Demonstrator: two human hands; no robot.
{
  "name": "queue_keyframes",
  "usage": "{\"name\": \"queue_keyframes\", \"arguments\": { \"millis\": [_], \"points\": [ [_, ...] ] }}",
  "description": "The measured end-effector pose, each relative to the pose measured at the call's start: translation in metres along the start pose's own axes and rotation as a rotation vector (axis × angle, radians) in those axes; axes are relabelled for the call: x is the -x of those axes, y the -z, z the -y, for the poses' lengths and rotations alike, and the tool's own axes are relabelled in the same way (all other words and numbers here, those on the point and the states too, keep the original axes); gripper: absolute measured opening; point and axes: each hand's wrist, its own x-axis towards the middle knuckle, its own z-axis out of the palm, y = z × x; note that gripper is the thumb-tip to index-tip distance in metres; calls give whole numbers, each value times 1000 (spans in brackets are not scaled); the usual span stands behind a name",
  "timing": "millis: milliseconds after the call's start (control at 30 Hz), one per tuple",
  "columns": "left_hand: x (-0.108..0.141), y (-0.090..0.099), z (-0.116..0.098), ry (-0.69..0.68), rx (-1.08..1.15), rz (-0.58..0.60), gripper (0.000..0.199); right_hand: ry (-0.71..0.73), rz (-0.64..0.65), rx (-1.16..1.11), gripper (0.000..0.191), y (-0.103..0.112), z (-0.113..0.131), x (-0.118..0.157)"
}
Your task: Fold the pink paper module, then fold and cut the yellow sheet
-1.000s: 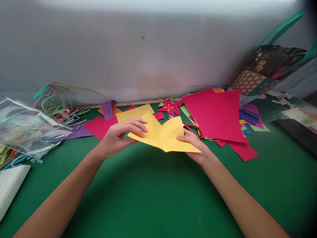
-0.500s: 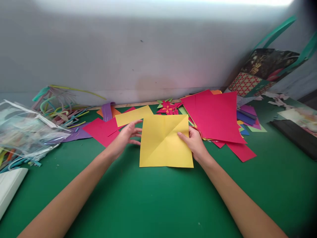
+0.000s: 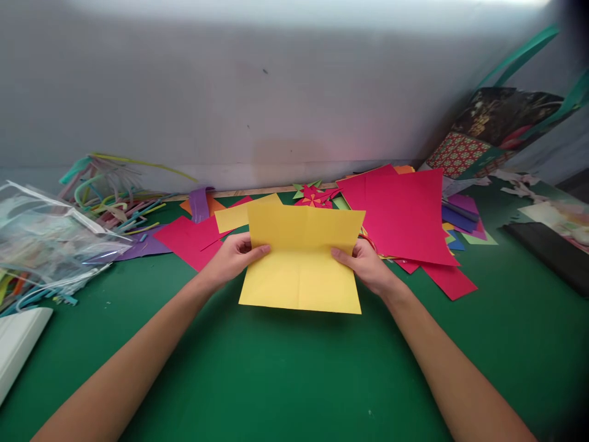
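Observation:
A creased square of yellow paper (image 3: 301,276) is held up above the green table (image 3: 285,380), bent across its middle so the upper half stands toward the wall. My left hand (image 3: 237,255) pinches its left edge, thumb in front and fingers behind. On the right edge, my right hand (image 3: 365,264) grips it the same way. Behind the sheet lie a yellow paper strip (image 3: 232,218) and a red paper star (image 3: 315,196) with green points. Red paper sheets (image 3: 400,215) are stacked just beyond my right hand.
At the left are a clear plastic bag (image 3: 55,236), pipe cleaners (image 3: 124,205) and a white object (image 3: 21,344). Red paper (image 3: 191,239) and purple paper (image 3: 147,245) lie nearby. A patterned bag (image 3: 478,150) and a black flat object (image 3: 547,258) are at the right.
My left hand has closed on the paper's left edge; before, it was open beside it. The sheet has turned and now bends across its middle. My right hand still holds it.

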Motion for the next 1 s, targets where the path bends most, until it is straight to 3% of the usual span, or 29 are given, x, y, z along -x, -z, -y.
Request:
{"name": "queue_keyframes", "arguments": {
  "millis": [100,233,333,400,500,567,600,667,733,767,833,1000],
  "points": [
    [2,9,2,-54,47,42,38,16,48,-51,34,8,1,2],
    [2,20,9,-122,75,103,18,48,99,-45,11,16,3,3],
    [-2,24,9,-187,26,108,15,68,89,-44,7,16,4,3],
    [-4,24,5,-258,-95,3,17,54,28,-55,7,14,4,1],
    [-2,17,-9,-455,-298,-344,20,29,-72,-83,8,6,0,-3],
    [5,7,-19,-581,-425,-470,23,11,-98,-110,9,0,-2,-5],
    [9,0,-23,-639,-511,-444,25,7,-107,-126,10,-3,-3,-6],
    [18,-17,-29,-751,-709,-246,34,-3,-132,-161,12,-8,-4,-6],
    [25,-35,-29,-871,-978,-41,62,-14,-166,-203,12,-13,-3,-6],
    [27,-43,-27,-913,-1087,-6,69,-17,-178,-227,12,-16,-2,-5],
    [28,-54,-20,-963,-1225,-18,64,-22,-178,-275,11,-20,-1,-3],
    [22,-52,-6,-1081,-1224,-303,41,-15,-11,-304,17,-26,-2,3]
  ]
}}
